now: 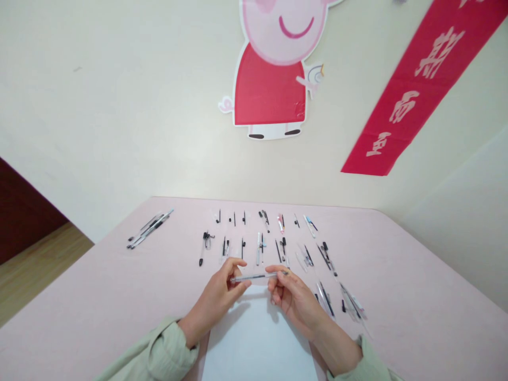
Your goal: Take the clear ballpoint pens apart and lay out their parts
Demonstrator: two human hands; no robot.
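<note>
A clear-barrelled pen (256, 276) with a dark refill showing inside lies level between my two hands, above a white sheet of paper (262, 338). My left hand (222, 288) has its fingers and thumb curled around the pen's left end, which is partly hidden. At the other end, my right hand (296, 299) pinches the pen between thumb and index finger, and its remaining fingers are bent in below. Behind my hands lie pen parts in rows, among them a dark refill (278, 251) and a light-coloured pen barrel (258, 248).
A bundle of assembled-looking pens (151, 230) lies at the table's left. More separated pen parts (351, 301) sit right of my right hand. The pink table (99, 312) meets a wall bearing a cartoon pig sticker (272, 90) and a red banner (420, 79).
</note>
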